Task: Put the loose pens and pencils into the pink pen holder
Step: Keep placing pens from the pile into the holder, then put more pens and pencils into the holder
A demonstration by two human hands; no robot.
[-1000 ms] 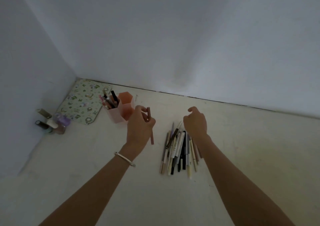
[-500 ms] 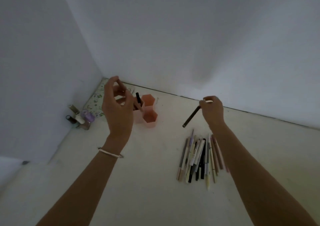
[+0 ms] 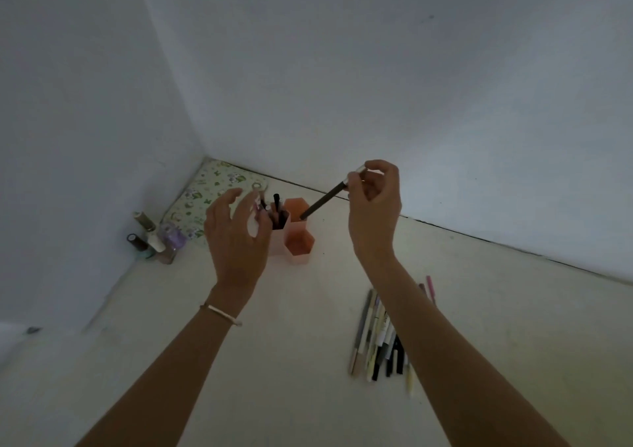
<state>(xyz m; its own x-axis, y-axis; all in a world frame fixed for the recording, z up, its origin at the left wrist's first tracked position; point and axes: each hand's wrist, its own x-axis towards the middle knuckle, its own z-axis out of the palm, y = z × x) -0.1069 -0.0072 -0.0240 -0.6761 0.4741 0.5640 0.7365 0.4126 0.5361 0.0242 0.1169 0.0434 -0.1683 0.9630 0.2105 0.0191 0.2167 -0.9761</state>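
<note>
The pink pen holder (image 3: pixel 297 244), made of hexagonal tubes, stands near the corner of the pale surface; its left tube holds several dark pens. My right hand (image 3: pixel 373 206) pinches a dark pencil (image 3: pixel 323 201) by its silver top end, tilted, with its lower tip inside the holder's back tube. My left hand (image 3: pixel 236 237) hovers just left of the holder with fingers spread, holding nothing, and hides part of the left tube. A pile of loose pens and pencils (image 3: pixel 380 337) lies to the right, partly behind my right forearm.
A floral patterned pad (image 3: pixel 209 196) lies in the corner behind the holder. Several small bottles (image 3: pixel 154 237) stand against the left wall. Walls close in at the left and back.
My right hand carried the dark pencil leftward from above the pile until its tip entered the holder. My left hand, which earlier let go of a brown pencil, lowered beside the holder.
</note>
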